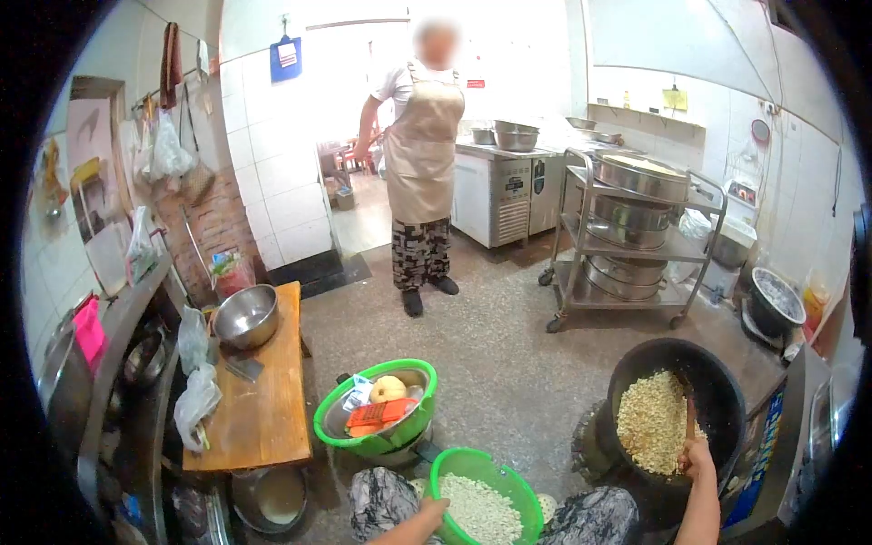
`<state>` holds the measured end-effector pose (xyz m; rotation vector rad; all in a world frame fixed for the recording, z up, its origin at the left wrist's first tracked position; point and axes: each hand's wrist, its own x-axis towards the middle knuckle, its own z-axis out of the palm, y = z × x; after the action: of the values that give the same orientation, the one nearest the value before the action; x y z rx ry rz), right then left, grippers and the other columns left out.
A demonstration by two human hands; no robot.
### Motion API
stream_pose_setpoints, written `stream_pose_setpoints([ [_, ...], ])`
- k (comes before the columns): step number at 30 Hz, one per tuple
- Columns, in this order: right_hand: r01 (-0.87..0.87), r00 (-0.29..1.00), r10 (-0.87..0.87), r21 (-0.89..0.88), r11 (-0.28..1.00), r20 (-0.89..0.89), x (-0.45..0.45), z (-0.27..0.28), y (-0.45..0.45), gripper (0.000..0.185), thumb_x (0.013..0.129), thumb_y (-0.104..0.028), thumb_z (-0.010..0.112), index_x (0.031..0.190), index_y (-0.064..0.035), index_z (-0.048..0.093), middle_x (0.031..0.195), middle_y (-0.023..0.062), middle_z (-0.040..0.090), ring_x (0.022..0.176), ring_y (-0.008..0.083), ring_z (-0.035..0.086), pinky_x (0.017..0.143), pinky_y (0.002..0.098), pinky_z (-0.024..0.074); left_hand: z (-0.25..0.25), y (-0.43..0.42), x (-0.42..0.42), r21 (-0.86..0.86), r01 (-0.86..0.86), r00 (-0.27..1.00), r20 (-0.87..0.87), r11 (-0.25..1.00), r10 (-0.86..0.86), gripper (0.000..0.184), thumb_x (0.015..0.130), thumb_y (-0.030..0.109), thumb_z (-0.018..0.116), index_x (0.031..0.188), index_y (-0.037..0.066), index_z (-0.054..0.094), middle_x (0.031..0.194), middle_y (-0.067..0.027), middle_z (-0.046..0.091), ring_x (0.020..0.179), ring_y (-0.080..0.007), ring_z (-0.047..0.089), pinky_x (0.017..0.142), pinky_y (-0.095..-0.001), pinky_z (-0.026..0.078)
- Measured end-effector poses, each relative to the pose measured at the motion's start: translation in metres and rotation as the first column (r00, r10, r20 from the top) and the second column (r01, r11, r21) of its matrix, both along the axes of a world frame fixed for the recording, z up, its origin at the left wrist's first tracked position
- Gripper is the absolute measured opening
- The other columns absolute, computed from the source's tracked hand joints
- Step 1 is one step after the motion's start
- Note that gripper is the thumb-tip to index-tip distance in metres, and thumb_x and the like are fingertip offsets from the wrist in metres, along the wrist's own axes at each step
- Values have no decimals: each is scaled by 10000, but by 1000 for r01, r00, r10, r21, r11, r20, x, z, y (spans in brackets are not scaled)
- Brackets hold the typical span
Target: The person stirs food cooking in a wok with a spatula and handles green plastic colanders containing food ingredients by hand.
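Note:
My left hand (434, 514) grips the left rim of a green plastic basin (442, 465), which holds pale chopped bits (484, 510) and sits between my knees. On the right, my right hand (698, 457) is closed around a brown wooden stick (690, 416) inside a big black pot (722, 391). Yellowish chopped pieces (649, 418) heap up in that pot around the stick. The stick's lower end is hidden, so I cannot tell its full shape.
Another green-rimmed basin (429, 413) holds a round yellow item and an orange packet. A wooden table (263, 400) with a steel bowl (245, 318) stands left. Ahead are a person in an apron (425, 136) and a wheeled steel trolley (568, 227) bearing steamers.

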<state>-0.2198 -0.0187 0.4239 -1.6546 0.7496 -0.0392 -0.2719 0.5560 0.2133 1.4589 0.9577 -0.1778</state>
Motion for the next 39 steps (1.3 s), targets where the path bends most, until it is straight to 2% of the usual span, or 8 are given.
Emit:
stream_pose_setpoints([
  [4, -56, 998, 47, -182, 982, -52, -33, -4, 33, 141, 844, -27, 411, 979, -66, 401, 587, 58, 446, 368, 175, 428, 308, 336, 325, 19, -3, -3, 52, 35, 999, -35, 998, -33, 348, 687, 104, 663, 997, -8, 550, 823, -114, 587, 694, -249, 563, 587, -380, 451],
  [7, -284, 958, 247, -578, 765, -144, -49, -114, -39, 294, 860, -38, 422, 1152, -60, 401, 735, 139, 558, 533, 254, 563, 446, 402, 446, 5, 0, -5, 38, 49, 999, -19, 998, -49, 363, 694, 103, 661, 1017, -9, 540, 848, -119, 584, 719, -247, 561, 607, -380, 457],
  [11, -464, 815, 78, -567, 680, -574, -136, 12, 57, 651, 870, -91, 478, 1428, -93, 143, 1186, 295, 481, 1059, 425, 501, 900, 434, 401, 7, 4, -1, -66, 20, 999, 36, 998, -17, 389, 714, 69, 639, 1072, -8, 508, 879, -134, 567, 752, -264, 559, 621, -405, 468],
  [18, -558, 799, -34, -761, 330, -600, -271, 3, 37, 644, 867, -168, 485, 1418, -158, 150, 895, 218, 588, 805, 401, 577, 730, 494, 456, 23, 5, -3, -162, -26, 999, -49, 987, 19, 359, 780, 12, 573, 1120, -18, 462, 959, -157, 530, 800, -309, 549, 685, -480, 492],
  [22, -452, 816, -136, -767, 456, -562, -297, 5, 40, 620, 861, -152, 509, 1404, -126, 211, 929, 225, 588, 817, 395, 580, 749, 486, 453, 12, 11, 0, -157, 56, 998, -7, 986, -58, 323, 765, 17, 587, 1068, -15, 481, 946, -153, 541, 808, -309, 556, 682, -468, 487],
  [26, 6, 999, -39, -897, 441, -12, -292, -42, 47, 510, 862, -121, 493, 1339, -26, 340, 933, 186, 603, 796, 319, 607, 713, 416, 472, 6, 16, 6, -195, -6, 1000, -30, 981, 0, 316, 752, -1, 582, 1049, -19, 477, 942, -157, 548, 811, -321, 571, 691, -478, 494],
  [29, 221, 974, -225, -259, 940, 12, -255, -21, 86, 493, 868, -96, 458, 1348, -73, 349, 755, 58, 496, 569, 129, 480, 487, 279, 422, 13, 13, 3, -219, -14, 1000, 0, 976, 15, 331, 743, -13, 581, 1054, -20, 469, 944, -160, 548, 801, -327, 579, 695, -486, 501],
  [39, 164, 980, -197, 502, 849, 13, -220, 50, 156, 434, 904, -149, 457, 1329, -156, 366, 661, 14, 469, 398, 56, 328, 337, 194, 265, 41, 2, -3, -99, -21, 998, -57, 995, 15, 279, 737, 21, 594, 1000, -1, 503, 837, -94, 516, 740, -252, 529, 607, -425, 458],
])
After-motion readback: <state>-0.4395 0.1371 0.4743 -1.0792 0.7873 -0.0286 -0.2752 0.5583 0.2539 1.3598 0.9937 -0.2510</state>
